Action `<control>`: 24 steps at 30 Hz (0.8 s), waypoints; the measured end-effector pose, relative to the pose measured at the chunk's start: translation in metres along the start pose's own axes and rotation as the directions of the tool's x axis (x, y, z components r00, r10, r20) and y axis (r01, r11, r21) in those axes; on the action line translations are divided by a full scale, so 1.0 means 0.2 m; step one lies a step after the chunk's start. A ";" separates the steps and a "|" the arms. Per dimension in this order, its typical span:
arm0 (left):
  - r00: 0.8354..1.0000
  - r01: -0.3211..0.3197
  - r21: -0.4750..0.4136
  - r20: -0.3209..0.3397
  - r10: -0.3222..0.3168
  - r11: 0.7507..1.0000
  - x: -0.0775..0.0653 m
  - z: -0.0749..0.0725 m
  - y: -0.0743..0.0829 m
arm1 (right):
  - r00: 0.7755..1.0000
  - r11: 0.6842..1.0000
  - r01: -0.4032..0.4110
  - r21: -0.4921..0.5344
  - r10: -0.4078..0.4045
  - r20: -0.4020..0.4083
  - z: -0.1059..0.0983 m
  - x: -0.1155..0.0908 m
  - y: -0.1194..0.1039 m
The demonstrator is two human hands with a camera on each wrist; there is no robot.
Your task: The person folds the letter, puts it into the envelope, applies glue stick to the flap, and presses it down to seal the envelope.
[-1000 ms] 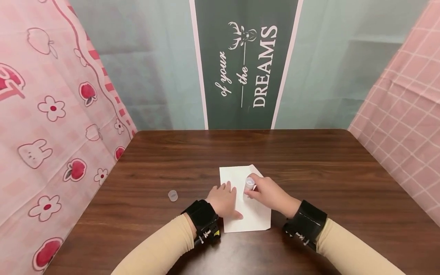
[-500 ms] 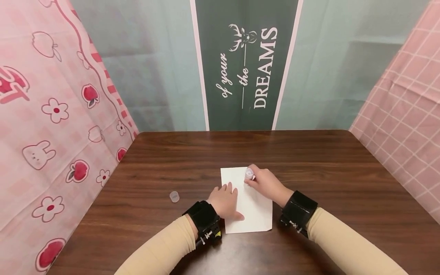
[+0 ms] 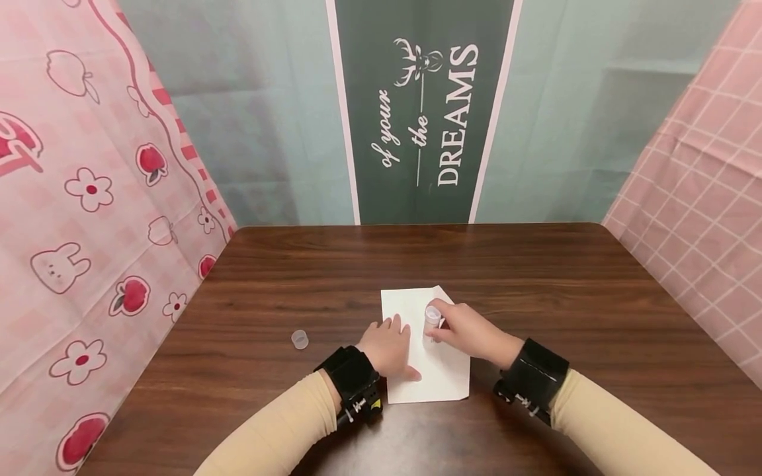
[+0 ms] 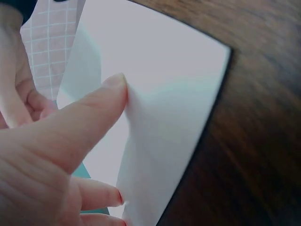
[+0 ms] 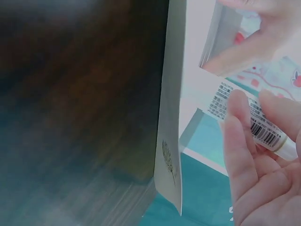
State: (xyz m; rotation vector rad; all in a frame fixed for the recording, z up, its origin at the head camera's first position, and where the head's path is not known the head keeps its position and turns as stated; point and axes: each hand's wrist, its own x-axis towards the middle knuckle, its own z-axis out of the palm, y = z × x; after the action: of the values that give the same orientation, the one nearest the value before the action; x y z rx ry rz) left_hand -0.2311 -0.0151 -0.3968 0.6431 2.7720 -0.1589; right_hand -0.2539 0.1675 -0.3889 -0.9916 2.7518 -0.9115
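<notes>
On the table lies a white sheet of paper, with a small printed plant sprig on its edge in the right wrist view. My left hand rests on the paper's left part, fingers spread and thumb straight across it. Pinched between the fingers and thumb of my right hand is a glue stick, held upright over the paper's upper right in the head view. Its label with a barcode faces the right wrist camera. The glue end is hidden in the head view.
A clear cap lies on the brown wooden table, left of the left hand. Behind the table hangs a green cloth with lettering. Pink patterned cloths flank it left and right.
My right hand slid the glue stick toward the paper's far edge, then drew it back nearer. The left hand has stayed in place on the paper.
</notes>
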 end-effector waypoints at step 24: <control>1.000 0.002 0.012 0.028 -0.003 1.000 0.01 0.00 0.00 | 1.000 0.999 -0.001 -0.041 0.002 0.027 0.00 -0.03 -0.05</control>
State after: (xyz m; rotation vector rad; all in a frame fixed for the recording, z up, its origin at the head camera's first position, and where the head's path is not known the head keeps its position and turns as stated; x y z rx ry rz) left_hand -0.2332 -0.0139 -0.3975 0.6356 2.7466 -0.1842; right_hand -0.2443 0.1650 -0.3844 -1.0000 2.7590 -0.8389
